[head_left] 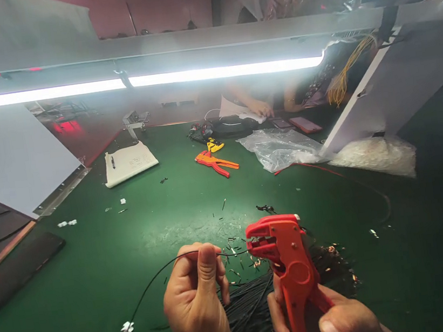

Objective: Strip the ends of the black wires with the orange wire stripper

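Low over the bench, left hand [196, 300] pinches a black wire [154, 278] into the red stripper [287, 266] gripped by right hand [332, 323].

Both hands are showing bare at the bottom of the view, with no gloves, rings or watch on the parts in sight. The left hand [197, 305] is showing short, plain, unpainted nails on its thumb and fingers. The right hand [332, 323] is showing a short, plain thumbnail too. No sleeve is reaching either wrist, and the forearms are lying out of frame.
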### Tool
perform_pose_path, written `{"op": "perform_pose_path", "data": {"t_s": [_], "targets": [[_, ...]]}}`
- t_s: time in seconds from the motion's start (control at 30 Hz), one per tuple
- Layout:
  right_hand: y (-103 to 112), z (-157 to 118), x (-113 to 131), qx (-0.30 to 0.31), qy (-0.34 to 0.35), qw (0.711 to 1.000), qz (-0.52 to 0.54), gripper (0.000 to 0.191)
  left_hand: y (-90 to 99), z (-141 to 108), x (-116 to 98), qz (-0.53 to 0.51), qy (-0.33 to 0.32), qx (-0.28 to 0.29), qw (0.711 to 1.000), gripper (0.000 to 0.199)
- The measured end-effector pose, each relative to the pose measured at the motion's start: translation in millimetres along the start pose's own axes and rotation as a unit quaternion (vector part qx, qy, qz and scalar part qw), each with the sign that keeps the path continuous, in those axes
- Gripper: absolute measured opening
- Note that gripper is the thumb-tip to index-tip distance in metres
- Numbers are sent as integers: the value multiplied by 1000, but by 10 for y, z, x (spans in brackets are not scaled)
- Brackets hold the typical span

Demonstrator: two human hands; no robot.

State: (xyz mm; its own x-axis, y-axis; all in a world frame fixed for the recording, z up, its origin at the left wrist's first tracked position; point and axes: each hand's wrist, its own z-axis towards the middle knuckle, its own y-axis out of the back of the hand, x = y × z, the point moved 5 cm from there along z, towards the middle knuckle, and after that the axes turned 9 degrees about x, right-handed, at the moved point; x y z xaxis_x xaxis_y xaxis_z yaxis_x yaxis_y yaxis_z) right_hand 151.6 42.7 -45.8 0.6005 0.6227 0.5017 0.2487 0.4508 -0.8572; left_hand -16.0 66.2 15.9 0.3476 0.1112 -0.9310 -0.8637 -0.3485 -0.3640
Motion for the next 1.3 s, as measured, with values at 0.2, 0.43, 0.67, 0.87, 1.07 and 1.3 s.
{"op": "perform_pose_path", "data": {"t_s": [0.2,0.43,0.67,0.87,1.07,1.3], "targets": [[192,19,-131,-7,-23,998,-49,47,-24,-36,-73,22,-34,-6,999,42],[186,-14,-120,-13,-75,994,-79,54,4,-33,16,-1,13,-20,1000,43],[253,-9,-179,8,-86,995,-45,60,-26,-58,75,-7,86,-9,996,50],[235,-10,-163,0,-100,995,-15,53,-48,-79,76,-26,82,-30,996,52],[205,-3,-151,-26,-108,993,27,51,-129,-99,50,-53,92,-39,994,55],[237,38,-185,-34,-93,995,20,53,-182,-80,87,-102,171,-31,979,55]]}}
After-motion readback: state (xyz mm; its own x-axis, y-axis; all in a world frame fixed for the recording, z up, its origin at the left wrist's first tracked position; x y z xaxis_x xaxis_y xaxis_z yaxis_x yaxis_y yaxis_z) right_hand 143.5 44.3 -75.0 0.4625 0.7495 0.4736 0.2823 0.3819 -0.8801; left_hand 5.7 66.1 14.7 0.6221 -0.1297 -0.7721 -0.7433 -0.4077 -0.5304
